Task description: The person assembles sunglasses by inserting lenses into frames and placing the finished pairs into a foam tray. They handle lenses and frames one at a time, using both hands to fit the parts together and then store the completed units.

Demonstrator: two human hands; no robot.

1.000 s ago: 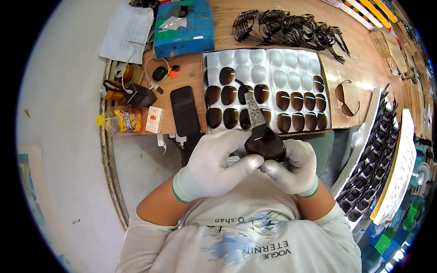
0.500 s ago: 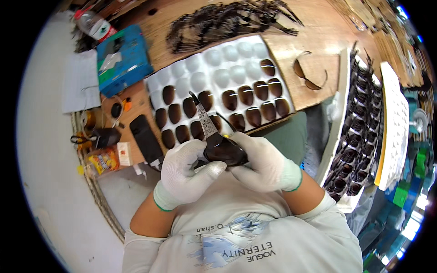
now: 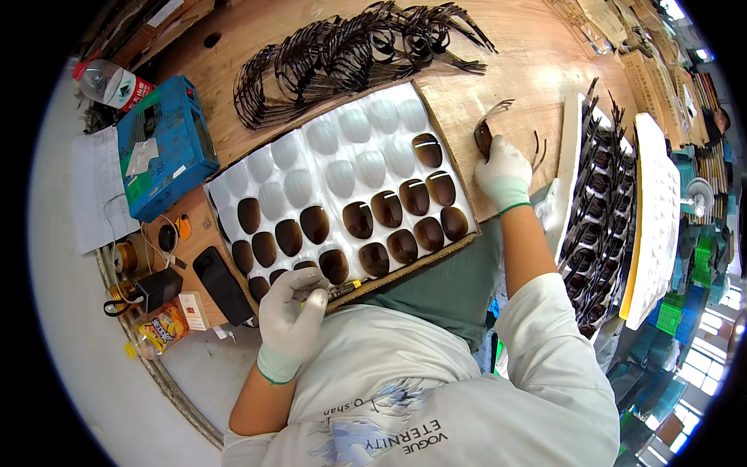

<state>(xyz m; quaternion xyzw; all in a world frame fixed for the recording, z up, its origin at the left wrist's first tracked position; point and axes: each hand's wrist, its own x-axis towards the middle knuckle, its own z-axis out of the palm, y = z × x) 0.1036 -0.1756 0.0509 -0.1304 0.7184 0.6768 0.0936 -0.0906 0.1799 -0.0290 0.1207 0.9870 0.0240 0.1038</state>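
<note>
My right hand (image 3: 504, 177), in a white glove, is stretched out to the right of the lens tray. Its fingers are closed on dark sunglasses (image 3: 484, 140) at the tabletop; the glove covers much of them, and temples stick out past it. Whether one pair or two lie there I cannot make out. My left hand (image 3: 292, 315), gloved too, is at the tray's front edge. Its thumb and fingers close round one end of a yellow and black marker pen (image 3: 344, 290). Brown lenses (image 3: 314, 224) sit in rows in the white moulded tray (image 3: 336, 156).
Dark frames or temples (image 3: 334, 66) are heaped behind the tray. A blue box (image 3: 167, 148), a bottle (image 3: 115, 86), a black phone (image 3: 221, 286) and a snack packet (image 3: 165, 327) are on the left. Rightward stands a tray of sunglasses (image 3: 595, 210) beside white moulded trays (image 3: 654, 226).
Both hands had sunglasses between them over my lap; now they are apart. My right hand has gone out to the sunglasses at the right, my left to the pen. The view has shifted.
</note>
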